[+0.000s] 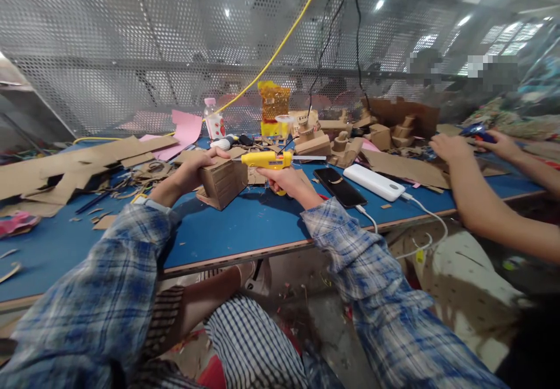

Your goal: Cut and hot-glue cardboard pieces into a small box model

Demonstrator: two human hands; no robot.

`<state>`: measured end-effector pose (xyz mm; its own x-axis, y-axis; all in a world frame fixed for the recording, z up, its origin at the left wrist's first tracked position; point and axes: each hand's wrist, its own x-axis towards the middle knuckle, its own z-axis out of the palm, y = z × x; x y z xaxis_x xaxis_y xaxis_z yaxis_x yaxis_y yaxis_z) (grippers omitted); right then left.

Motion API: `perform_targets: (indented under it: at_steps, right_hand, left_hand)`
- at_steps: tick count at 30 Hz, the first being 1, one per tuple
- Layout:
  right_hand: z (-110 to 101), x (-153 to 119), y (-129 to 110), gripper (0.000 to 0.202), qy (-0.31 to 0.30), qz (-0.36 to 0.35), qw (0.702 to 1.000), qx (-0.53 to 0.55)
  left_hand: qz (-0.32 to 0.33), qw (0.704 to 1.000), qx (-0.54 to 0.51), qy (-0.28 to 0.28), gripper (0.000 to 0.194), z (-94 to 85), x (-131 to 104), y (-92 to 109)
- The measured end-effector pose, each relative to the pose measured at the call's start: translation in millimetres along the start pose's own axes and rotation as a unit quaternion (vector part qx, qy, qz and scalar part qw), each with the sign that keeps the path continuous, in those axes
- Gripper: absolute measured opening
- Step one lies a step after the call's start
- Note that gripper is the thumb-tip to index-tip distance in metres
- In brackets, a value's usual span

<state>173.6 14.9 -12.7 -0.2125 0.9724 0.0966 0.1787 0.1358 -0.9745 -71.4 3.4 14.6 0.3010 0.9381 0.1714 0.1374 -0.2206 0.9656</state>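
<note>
Two arms in blue plaid sleeves (111, 266) reach over the near edge of a blue table (236, 231), and between them is the open cardboard box (225, 186), my landmark. The person's left hand (188, 173) is clamped on the box's upper edge. Just right of the box, the right hand (284, 184) is wrapped around the grip of a yellow glue gun (265, 160). Its nozzle points toward the box; I cannot tell whether the tip touches. One pale glue stick (310, 157) pokes out of the gun's rear. Farther right of the box lie a black phone (339, 186) and a white power bank (374, 182), both with white cables (431, 211) attached. Well right of the box, a co-worker's hands (448, 146) hold a blue tool (479, 130). Cardboard strips (94, 158) spread left of the box. Beyond it stand a pink-capped bottle (214, 122) and a yellow packet (275, 109), with small cardboard models (312, 141) beyond it to the right. Farthest behind the box rises a perforated metal screen (175, 39), crossed by a yellow cable (280, 48).
</note>
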Motion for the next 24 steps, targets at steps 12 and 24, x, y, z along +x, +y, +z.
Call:
perform_targets:
  at_steps: [12, 24]
  right_hand:
    - [-6, -16, -20, 0.031, 0.018, 0.027, 0.999, -0.029]
    - [-9, -30, -36, 0.036, 0.033, 0.041, 0.997, -0.060]
  left_hand:
    - [0.007, 1.000, 0.005, 0.007, 0.039, -3.5, 1, -4]
    - [0.011, 1.000, 0.019, 0.009, 0.039, -4.8, 2, -5]
